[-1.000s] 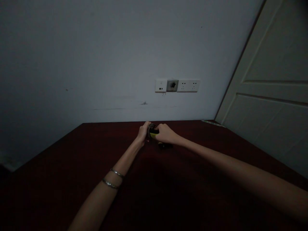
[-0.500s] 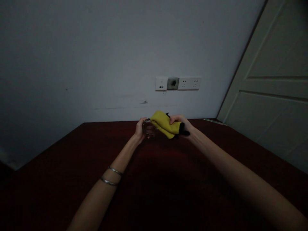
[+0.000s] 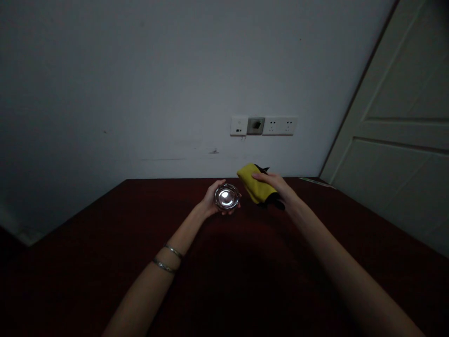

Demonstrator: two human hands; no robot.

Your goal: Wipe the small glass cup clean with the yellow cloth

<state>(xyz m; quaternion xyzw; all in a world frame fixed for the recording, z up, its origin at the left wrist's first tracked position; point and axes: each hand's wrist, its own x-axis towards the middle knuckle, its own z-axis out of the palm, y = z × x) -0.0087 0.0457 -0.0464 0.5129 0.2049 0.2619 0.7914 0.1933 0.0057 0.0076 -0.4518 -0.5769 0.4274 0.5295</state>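
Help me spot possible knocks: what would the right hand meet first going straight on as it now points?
Probably the wall, with the held yellow cloth leading. The right hand angles forward and leftward; the shiny dish seems off that line, though depth is unclear.

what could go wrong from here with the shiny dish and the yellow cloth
The shiny dish looks smooth and only the left hand holds it, so it might slip and drop onto the dark red table. The yellow cloth, bunched in the right hand, has loose black edges that could catch on the dish if they meet. The dim light and bright glare could also hide marks inside the dish.
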